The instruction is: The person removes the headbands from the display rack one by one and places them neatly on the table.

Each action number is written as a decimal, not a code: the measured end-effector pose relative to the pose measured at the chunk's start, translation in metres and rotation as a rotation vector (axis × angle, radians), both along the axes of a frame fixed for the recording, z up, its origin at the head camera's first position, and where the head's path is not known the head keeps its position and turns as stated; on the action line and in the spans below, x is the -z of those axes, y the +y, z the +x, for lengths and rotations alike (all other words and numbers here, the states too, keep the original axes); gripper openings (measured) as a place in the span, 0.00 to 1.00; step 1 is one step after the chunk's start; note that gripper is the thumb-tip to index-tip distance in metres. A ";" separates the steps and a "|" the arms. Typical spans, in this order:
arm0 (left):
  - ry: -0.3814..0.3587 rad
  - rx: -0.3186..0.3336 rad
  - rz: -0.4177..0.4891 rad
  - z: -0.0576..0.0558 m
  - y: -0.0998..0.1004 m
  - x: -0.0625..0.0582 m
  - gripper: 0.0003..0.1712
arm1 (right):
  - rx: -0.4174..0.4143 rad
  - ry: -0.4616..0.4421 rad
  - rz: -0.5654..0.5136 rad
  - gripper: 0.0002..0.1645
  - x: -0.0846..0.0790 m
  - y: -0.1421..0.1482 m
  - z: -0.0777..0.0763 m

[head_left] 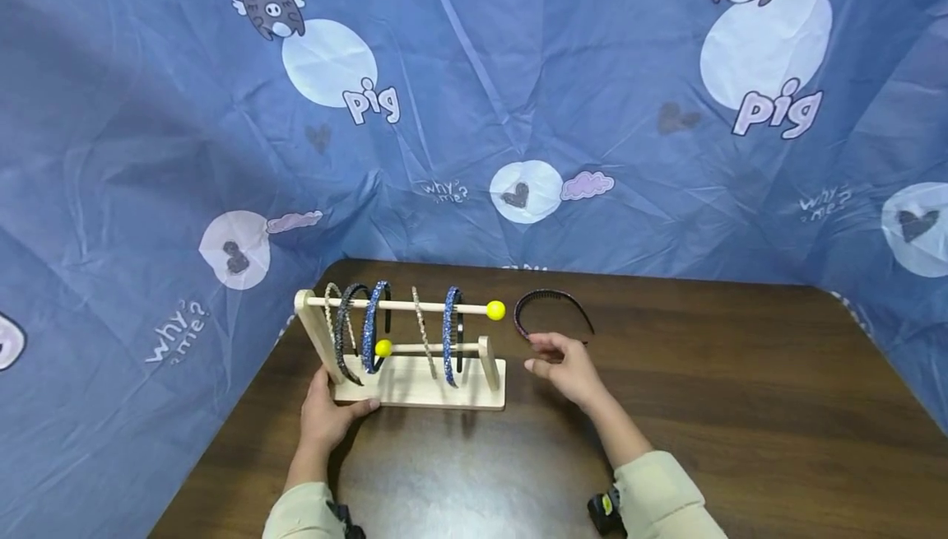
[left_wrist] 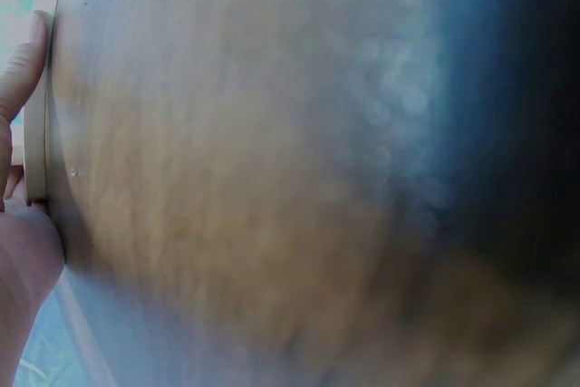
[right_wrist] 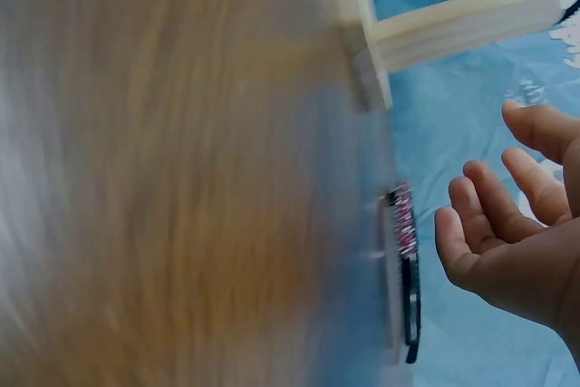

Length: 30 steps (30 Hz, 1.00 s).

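Observation:
A pale wooden headband stand with two rods stands on the table. My left hand grips the left end of its base, the thumb along the front edge; the left wrist view shows that thumb against the wood. Several headbands hang on the rods, among them a glittery blue headband, a black one and a thin beige one. Right of the stand lies a dark headband with small teeth and reddish glitter. My right hand is beside its near end, fingers loosely bent, holding nothing.
Yellow balls cap the upper rod and the lower rod. The dark brown wooden table stretches to the right and toward me. A blue printed cloth hangs behind and around the table's edges.

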State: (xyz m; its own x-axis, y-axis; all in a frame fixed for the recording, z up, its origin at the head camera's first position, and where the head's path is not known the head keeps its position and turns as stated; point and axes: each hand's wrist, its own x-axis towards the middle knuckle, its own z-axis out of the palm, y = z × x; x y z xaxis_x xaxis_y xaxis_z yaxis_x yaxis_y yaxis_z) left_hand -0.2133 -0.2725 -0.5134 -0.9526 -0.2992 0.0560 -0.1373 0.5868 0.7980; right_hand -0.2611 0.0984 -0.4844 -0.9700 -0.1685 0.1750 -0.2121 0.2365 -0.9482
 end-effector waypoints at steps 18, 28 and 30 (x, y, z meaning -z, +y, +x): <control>0.005 -0.002 0.013 0.004 -0.001 -0.002 0.56 | -0.059 0.038 -0.318 0.26 -0.038 -0.025 0.053; 0.001 -0.003 0.013 0.003 0.000 -0.002 0.57 | -0.167 0.128 -0.393 0.27 -0.032 -0.044 0.064; 0.005 -0.001 0.014 0.001 0.000 -0.003 0.57 | -0.182 0.138 -0.396 0.27 -0.031 -0.049 0.064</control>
State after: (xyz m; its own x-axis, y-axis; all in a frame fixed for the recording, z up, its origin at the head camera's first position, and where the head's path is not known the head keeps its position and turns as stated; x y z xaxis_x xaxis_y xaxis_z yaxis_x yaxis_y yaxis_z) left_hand -0.2120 -0.2720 -0.5102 -0.9521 -0.3006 0.0566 -0.1337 0.5754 0.8068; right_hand -0.1975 0.0494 -0.4530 -0.8940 -0.2282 0.3855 -0.3470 -0.1915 -0.9181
